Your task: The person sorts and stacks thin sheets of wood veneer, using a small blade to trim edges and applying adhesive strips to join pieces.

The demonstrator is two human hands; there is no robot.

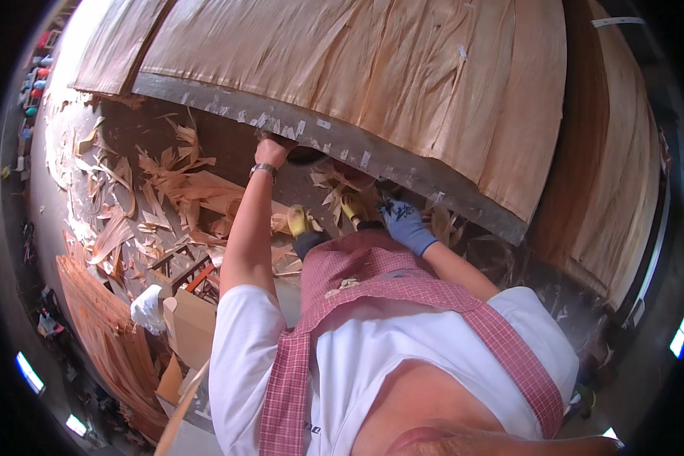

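A wide stack of thin wood veneer sheets [357, 68] lies on a grey table whose front edge [334, 137] is dotted with scraps of tape. My left hand [272, 150], bare with a metal band at the wrist, is closed at the underside of that edge; its fingertips are hidden. Right beside it is a dark round thing [306, 156], partly under the edge; whether the hand grips it is unclear. My right hand [405, 226], in a blue glove with a dark pattern, is held low below the edge, in front of my checked apron. Its fingers are partly in shadow and hard to read.
Torn veneer strips [194, 190] litter the floor at the left. Nearer me stand an open cardboard box [191, 327] and a pile of long reddish veneer strips [102, 327]. More veneer [615, 152] is stacked at the right. My yellow shoes [298, 220] are under the table's edge.
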